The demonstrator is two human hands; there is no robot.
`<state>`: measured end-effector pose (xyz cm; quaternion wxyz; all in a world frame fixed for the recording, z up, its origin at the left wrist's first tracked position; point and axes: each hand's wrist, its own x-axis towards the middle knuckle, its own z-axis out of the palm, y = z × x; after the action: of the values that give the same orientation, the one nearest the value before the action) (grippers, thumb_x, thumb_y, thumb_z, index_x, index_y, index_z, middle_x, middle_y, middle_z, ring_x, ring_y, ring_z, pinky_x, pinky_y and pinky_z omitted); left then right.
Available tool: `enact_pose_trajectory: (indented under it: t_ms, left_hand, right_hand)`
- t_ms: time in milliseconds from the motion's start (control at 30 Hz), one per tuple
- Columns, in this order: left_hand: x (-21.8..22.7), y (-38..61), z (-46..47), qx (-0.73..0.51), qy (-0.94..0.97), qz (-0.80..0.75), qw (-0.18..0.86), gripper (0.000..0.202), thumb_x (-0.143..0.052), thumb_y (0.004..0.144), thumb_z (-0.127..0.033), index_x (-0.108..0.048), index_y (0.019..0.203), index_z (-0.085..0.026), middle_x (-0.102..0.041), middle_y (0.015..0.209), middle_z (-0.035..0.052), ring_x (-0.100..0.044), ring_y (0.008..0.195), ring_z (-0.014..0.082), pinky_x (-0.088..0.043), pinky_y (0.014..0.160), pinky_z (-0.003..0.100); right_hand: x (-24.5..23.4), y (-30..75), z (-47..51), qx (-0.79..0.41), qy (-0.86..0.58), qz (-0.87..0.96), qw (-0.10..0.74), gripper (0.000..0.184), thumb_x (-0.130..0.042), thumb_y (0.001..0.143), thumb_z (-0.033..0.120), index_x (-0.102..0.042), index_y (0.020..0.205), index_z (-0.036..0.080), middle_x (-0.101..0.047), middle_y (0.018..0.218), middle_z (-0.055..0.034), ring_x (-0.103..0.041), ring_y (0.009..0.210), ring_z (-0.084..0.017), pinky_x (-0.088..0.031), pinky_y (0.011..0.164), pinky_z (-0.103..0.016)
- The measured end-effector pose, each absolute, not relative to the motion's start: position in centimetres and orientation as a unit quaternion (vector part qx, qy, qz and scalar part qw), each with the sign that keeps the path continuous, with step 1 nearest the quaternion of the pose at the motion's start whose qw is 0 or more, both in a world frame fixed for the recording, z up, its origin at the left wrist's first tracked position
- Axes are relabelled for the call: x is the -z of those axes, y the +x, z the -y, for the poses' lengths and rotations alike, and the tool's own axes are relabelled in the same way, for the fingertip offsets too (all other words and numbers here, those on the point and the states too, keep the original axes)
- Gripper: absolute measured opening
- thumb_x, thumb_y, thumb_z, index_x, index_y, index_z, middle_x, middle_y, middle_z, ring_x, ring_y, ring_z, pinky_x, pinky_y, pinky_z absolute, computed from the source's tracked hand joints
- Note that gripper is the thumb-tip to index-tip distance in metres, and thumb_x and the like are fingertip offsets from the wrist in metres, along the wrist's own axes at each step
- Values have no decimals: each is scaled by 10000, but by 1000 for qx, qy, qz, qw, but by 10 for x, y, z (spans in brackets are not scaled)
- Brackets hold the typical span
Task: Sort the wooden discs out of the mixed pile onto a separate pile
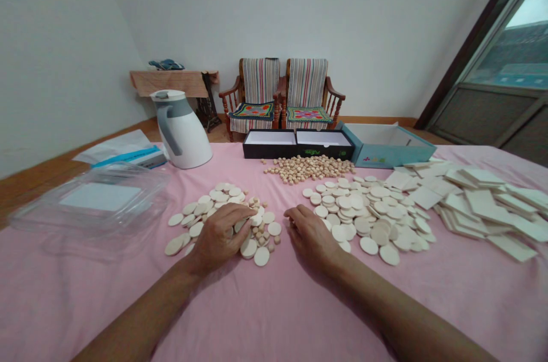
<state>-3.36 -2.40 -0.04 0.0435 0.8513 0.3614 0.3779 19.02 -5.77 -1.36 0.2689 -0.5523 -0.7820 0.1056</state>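
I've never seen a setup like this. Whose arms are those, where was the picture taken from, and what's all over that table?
There's no robot: these are a person's bare hands. The one picture comes from a camera worn on the head, looking forward and down. The left hand is at the left disc heap, which has small blocks mixed in. The right hand is beside the right disc heap. Whether either holds anything is hard to tell. Also on the pink cloth are a heap of small wooden pieces, flat tiles, a black box, a blue box, a white jug and clear plastic packaging.
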Motion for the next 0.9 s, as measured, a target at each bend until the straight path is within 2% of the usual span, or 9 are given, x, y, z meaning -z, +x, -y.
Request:
enact_pose_trajectory:
  t_ms: [100, 200, 433, 633, 767, 900]
  left_hand:
    - [2, -30, 27, -353, 869, -345, 29, 185, -532, 848, -196, -676, 965, -187, -700, 951, 75, -638, 924, 188, -507, 856, 337]
    - [5, -28, 27, -349, 876, -333, 16, 178, -541, 846, -186, -673, 966, -192, -698, 944, 67, -636, 922, 184, -502, 852, 331]
    - [-9, -7, 22, -299, 899, -319, 32, 175, -536, 855, -191, -664, 975, -190, -698, 942, 61, -624, 927, 187, -470, 851, 326]
    - [-22, 28, 10, -195, 924, -317, 86, 177, -551, 829, -219, -690, 939, -212, -704, 888, 52, -638, 841, 187, -468, 785, 291]
    - [-16, 41, 2, -139, 937, -309, 88, 156, -569, 758, -169, -698, 831, -217, -696, 785, 32, -639, 748, 177, -459, 711, 252]
    - [-12, 45, 0, -120, 935, -324, 84, 164, -550, 721, -133, -690, 756, -210, -683, 749, 28, -623, 696, 167, -439, 655, 235]
  right_hand:
    - [13, 196, 53, -80, -565, 784, 244, 176, -422, 888, 129, -571, 973, 172, -572, 914, -61, -510, 818, -154, -353, 711, -265]
    - [13, 202, 47, -26, -602, 779, 174, 147, -447, 875, 124, -590, 866, 161, -589, 855, -74, -511, 780, -170, -333, 684, -285]
    - [5, 209, 47, 45, -601, 791, 103, 198, -426, 880, 110, -620, 877, 152, -617, 887, -101, -528, 840, -214, -322, 724, -327]
    - [-7, 225, 43, 97, -644, 746, 137, 204, -436, 838, 73, -622, 874, 149, -600, 917, -117, -495, 896, -238, -310, 754, -350]
    - [-5, 239, 35, 119, -659, 722, 175, 192, -450, 881, 210, -611, 969, 154, -593, 1018, -129, -462, 1002, -257, -292, 854, -386]
    - [5, 249, 29, 100, -653, 733, 161, 333, -452, 892, 387, -570, 1131, 186, -560, 1180, -127, -417, 1124, -264, -258, 929, -408]
